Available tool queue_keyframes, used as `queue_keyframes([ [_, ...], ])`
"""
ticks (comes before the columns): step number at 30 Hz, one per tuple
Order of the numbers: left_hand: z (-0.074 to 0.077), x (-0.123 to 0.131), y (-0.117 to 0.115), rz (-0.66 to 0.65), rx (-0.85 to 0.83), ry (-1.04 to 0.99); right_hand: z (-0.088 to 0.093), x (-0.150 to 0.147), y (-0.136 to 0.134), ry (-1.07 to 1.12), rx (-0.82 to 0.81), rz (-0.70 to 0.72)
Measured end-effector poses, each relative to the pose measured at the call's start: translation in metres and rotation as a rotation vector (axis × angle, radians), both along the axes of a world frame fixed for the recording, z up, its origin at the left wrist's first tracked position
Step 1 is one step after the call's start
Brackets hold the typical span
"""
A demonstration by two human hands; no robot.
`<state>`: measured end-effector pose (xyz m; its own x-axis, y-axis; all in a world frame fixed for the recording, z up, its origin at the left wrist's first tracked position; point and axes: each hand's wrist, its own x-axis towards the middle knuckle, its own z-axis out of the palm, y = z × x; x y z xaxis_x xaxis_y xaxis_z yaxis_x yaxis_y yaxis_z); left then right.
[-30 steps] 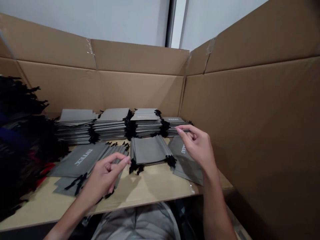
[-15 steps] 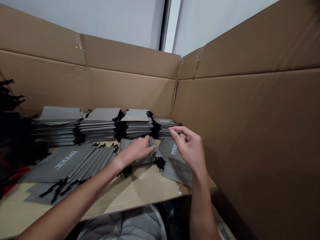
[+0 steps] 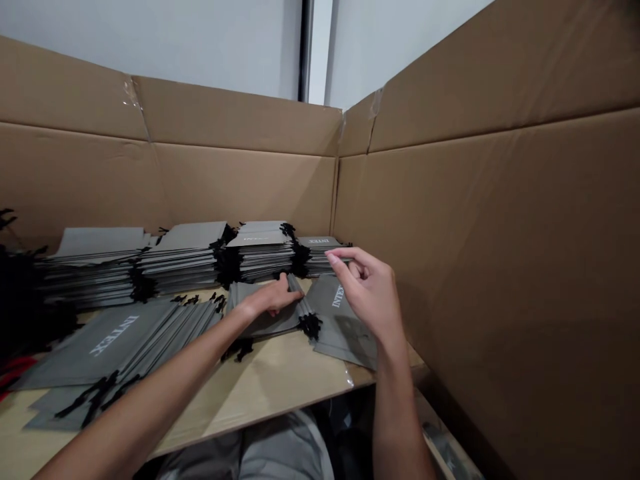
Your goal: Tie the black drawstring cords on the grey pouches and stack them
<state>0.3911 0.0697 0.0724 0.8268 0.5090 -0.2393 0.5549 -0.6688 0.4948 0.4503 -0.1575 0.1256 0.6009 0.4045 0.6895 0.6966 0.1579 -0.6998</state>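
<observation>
My left hand rests on a small pile of grey drawstring bags in the middle of the table, its thumb and forefinger apart. Black cord ends bunch at that pile's right side. Raised above a flat grey bag printed INTEX, my right hand has its thumb and forefinger pressed together and the other fingers curled. Nothing shows in that pinch. To the left of my left forearm lies a fanned-out batch of grey INTEX bags, with black cords hanging over its near edge.
Stacks of grey bags stand in a row along the back. Tall cardboard walls enclose the table behind and on the right. A dark heap of black cords sits at far left, near something red.
The camera view has shifted slightly, so the stacks appear further left. My left hand has settled lower on the bag pile, its fingers less spread. My right hand keeps its pinch.
</observation>
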Motion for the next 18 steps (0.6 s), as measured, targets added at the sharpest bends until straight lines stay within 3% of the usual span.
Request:
queue_keyframes([
  [11,-0.009,-0.002,0.004,-0.021,-0.036,-0.053,-0.002,-0.003,0.000,-0.019,0.003,0.012],
  [14,0.000,-0.015,0.013,-0.057,0.012,-0.080,-0.004,-0.003,0.003,-0.034,-0.001,0.006],
  [18,0.026,-0.052,0.037,-0.091,0.165,-0.117,-0.005,-0.005,0.005,-0.030,0.000,-0.006],
])
